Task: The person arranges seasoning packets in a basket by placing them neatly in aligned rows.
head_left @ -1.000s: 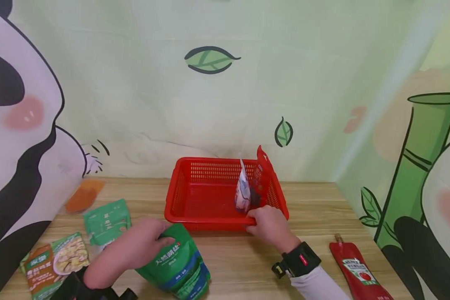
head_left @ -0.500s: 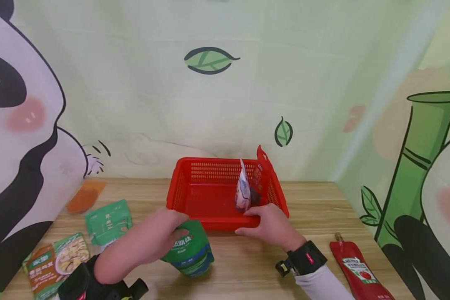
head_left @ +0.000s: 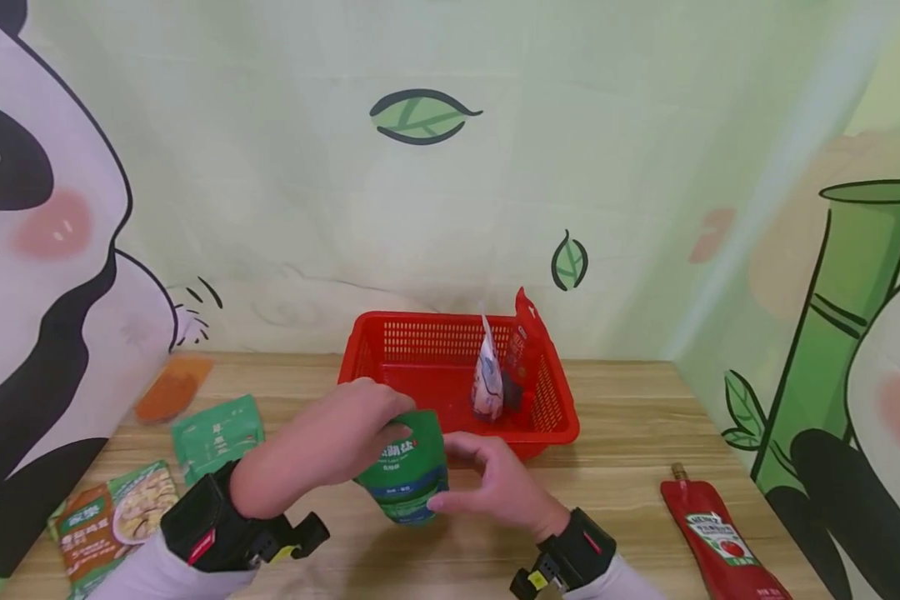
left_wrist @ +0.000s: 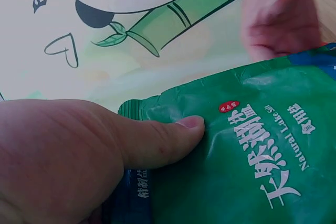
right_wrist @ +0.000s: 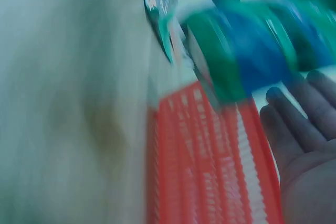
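In the head view my left hand (head_left: 337,433) grips the top of a green and blue bag of lake salt (head_left: 408,471), holding it above the table in front of the red basket (head_left: 551,435). In the left wrist view the thumb (left_wrist: 168,140) presses on the bag's printed face. My right hand (head_left: 498,487) is at the bag's right side, thumb and fingers spread around its edge. Its fingers (right_wrist: 294,135) look straight and close to the bag in the blurred right wrist view; whether they touch it I cannot tell. A pale printed packet (head_left: 487,379) and a red bag (head_left: 523,346) stand upright inside the basket's right end.
Left on the wooden table lie an orange packet (head_left: 172,390), a green pouch (head_left: 217,437) and a brown and green food packet (head_left: 116,525). A red Heinz ketchup pouch (head_left: 720,533) lies at the right. A printed cloth backdrop (head_left: 307,208) rises behind.
My left hand has brought the salt bag rightward and up towards the basket. My right hand has let go of the basket's front rim and moved left and down to the bag.
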`<state>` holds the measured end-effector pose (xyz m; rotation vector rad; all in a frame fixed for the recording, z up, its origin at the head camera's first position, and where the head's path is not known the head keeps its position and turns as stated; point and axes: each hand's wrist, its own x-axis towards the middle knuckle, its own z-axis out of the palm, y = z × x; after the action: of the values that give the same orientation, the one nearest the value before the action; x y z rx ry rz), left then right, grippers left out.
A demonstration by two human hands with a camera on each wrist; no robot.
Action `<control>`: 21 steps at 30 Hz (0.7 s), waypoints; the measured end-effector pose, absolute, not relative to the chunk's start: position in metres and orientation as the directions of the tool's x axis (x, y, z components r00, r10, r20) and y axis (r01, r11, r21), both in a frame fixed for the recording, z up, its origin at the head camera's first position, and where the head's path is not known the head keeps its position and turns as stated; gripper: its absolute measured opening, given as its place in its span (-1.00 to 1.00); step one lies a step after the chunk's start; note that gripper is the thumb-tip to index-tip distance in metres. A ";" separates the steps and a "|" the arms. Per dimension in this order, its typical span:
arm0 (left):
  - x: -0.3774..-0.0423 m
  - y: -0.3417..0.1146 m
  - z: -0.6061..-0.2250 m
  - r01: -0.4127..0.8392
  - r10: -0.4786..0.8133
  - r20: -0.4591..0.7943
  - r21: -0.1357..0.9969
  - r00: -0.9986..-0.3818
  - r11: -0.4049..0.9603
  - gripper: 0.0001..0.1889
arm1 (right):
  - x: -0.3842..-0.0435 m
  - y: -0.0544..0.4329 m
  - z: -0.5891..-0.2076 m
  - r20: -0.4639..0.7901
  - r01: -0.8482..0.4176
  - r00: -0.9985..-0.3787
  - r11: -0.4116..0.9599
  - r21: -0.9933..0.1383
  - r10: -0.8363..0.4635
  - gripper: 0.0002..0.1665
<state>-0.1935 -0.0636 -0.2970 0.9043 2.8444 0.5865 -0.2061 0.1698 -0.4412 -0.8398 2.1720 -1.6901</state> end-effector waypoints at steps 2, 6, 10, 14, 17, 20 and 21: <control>-0.198 -0.061 -0.294 0.558 0.591 0.029 0.371 -0.806 0.743 -0.81 | -0.204 0.162 -0.444 0.109 -0.226 -0.798 0.127 -0.966 -0.592 -0.43; -0.204 -0.056 -0.291 0.580 0.614 0.024 0.362 -0.789 0.730 -0.86 | -0.200 0.151 -0.449 0.068 -0.160 -0.819 0.113 -0.981 -0.570 -0.43; -0.207 -0.052 -0.287 0.596 0.632 0.028 0.370 -0.774 0.713 -0.88 | -0.199 0.145 -0.454 0.051 -0.138 -0.827 0.115 -0.984 -0.559 -0.32; -0.210 -0.046 -0.283 0.621 0.650 0.042 0.345 -0.759 0.704 -0.85 | -0.201 0.140 -0.459 0.057 -0.130 -0.850 0.103 -0.986 -0.523 -0.25; -0.214 -0.043 -0.279 0.635 0.657 0.048 0.320 -0.752 0.703 -0.81 | -0.203 0.137 -0.461 0.054 -0.120 -0.873 0.105 -0.987 -0.485 -0.24; -0.218 -0.043 -0.277 0.643 0.663 0.057 0.321 -0.746 0.696 -0.82 | -0.203 0.135 -0.461 0.058 -0.121 -0.883 0.106 -0.987 -0.466 -0.24; -0.219 -0.043 -0.277 0.642 0.662 0.059 0.321 -0.747 0.696 -0.81 | -0.204 0.134 -0.461 0.061 -0.122 -0.883 0.101 -0.987 -0.465 -0.25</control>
<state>-0.2191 -0.0430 -0.2772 1.0916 2.8368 0.5012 -0.2036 0.1339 -0.4605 -0.5832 2.1154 -1.8532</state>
